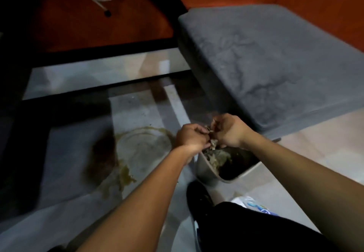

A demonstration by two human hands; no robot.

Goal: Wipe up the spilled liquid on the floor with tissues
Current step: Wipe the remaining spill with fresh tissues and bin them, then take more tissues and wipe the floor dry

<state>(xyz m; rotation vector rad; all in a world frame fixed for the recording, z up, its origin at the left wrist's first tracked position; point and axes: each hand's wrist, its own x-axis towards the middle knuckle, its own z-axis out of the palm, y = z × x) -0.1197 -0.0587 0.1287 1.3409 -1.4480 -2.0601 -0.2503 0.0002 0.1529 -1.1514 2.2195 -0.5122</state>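
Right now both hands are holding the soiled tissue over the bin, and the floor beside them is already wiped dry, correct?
Not quite. Both hands, left hand and right hand, do hold the soiled tissue over the bin, but the floor is not dry: the head view shows a yellowish spill still lying left of the bin.

Glossy tiled floor (pixel 145 149), fuzzy grey cloth cushion (pixel 275 58), smooth plastic bin (pixel 206 173)

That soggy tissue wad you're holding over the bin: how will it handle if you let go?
The tissue wad, pinched between left hand and right hand, looks soaked and shredded, so likely limp and apt to tear. It may cling to fingers. It hangs over the bin, so drips probably land inside.
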